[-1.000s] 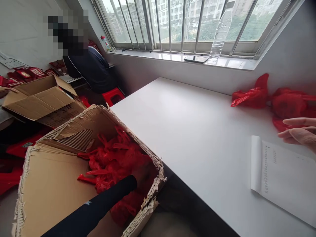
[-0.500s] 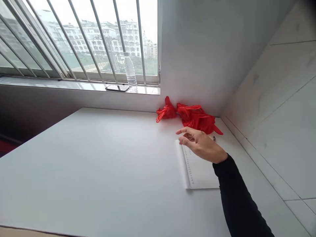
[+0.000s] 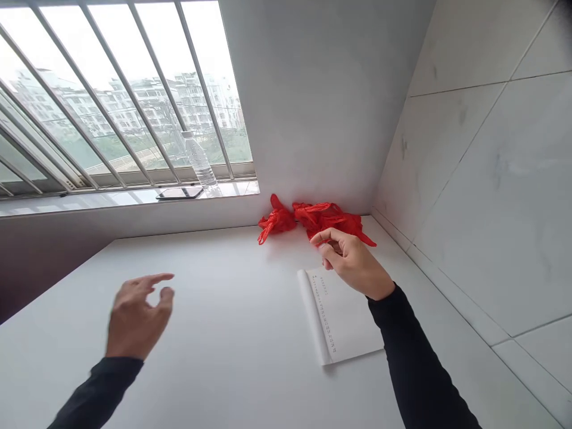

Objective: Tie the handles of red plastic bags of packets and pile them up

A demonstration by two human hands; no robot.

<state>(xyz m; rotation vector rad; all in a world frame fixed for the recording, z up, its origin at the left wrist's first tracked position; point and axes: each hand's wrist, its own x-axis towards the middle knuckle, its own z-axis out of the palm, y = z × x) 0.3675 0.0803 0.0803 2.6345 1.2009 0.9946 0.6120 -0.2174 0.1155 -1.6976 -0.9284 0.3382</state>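
My right hand [image 3: 353,259] hovers over the top of a notebook [image 3: 351,319], its thumb and forefinger apart and nothing between them. The notebook lies face up with its left edge rolled over; columns of small marks run down the page near that edge. Just behind the hand are crumpled red plastic bags [image 3: 330,215], partly hidden by the fingers. To the left, above the white tabletop [image 3: 214,333], my left hand [image 3: 139,313] is raised with thumb and fingers apart, holding nothing.
A smaller red plastic bag [image 3: 277,221] sits against the wall at the table's back edge. On the windowsill [image 3: 111,198] stand a clear water bottle [image 3: 199,161] and, lying flat, a dark phone [image 3: 179,193]. A tiled wall [image 3: 487,208] borders the table on the right.
My left hand has come into view at the left. The camera view has shifted and tilted up, so window and bags appear lower and farther left. My right hand stays above the notebook.
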